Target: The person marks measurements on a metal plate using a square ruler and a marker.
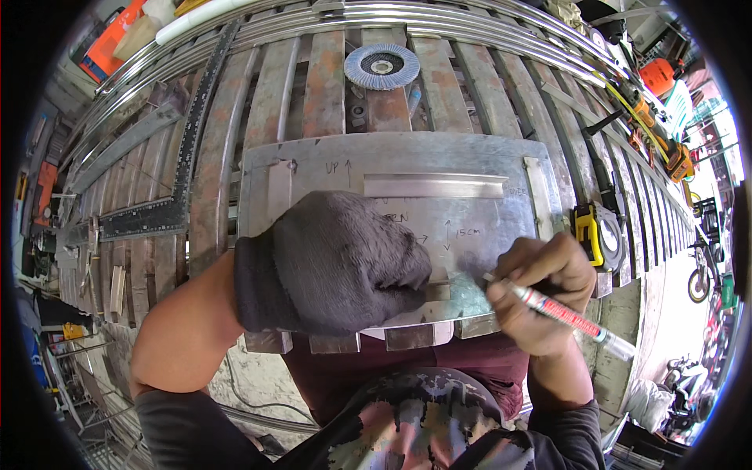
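Note:
A grey sheet-metal plate point(321, 149) with handwritten marks and arrows lies in front of me. My left hand point(337, 262), in a dark grey glove, is closed low over its middle; the fingertips are tucked under, and what they hold, if anything, is hidden. A short metal piece point(437, 292) shows just beside them. In my bare right hand point(548, 286) is a white and red marker point(560, 312), pinched with its tip toward the plate's lower right. Below that tip is a pale greenish patch point(468, 298). A narrow metal strip point(435, 186) lies across the plate's upper part.
The plate rests on a slatted metal bench point(266, 98). A flap disc point(381, 66) lies beyond it, a black steel square point(184, 176) to the left, and a yellow and black tape measure point(597, 235) to the right. Long metal tubes point(337, 17) run along the far edge.

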A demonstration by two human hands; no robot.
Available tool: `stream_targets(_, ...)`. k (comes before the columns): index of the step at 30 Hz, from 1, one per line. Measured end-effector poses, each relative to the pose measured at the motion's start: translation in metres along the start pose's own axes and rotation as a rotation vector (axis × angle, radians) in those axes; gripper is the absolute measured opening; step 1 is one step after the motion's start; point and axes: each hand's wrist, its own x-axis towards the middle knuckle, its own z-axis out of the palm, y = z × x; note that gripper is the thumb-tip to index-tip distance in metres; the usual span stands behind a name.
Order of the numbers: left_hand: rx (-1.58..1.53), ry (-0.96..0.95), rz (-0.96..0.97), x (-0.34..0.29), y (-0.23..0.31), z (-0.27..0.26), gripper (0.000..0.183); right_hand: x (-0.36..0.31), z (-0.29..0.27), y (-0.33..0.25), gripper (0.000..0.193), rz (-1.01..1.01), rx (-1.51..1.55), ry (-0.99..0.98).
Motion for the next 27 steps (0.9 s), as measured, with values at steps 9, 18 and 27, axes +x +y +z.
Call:
stream_targets(9, -0.097, 0.629, -0.156, -0.006, -0.021, -0.039, 0.021, 0.004, 0.01, 0.011, 0.01, -0.127, 0.149, 0.222)
stream_targets(18, -0.036, 0.712, -0.007, -0.013, -0.02, -0.043, 0.046, 0.087, 0.028, -0.063, 0.029, -0.448, -1.012, 0.288)
stream_targets(27, 0.2, 0.732, -0.225, -0.001, -0.005, -0.039, 0.024, 0.161, 0.066, -0.034, 0.04, -0.404, -1.104, 0.308)
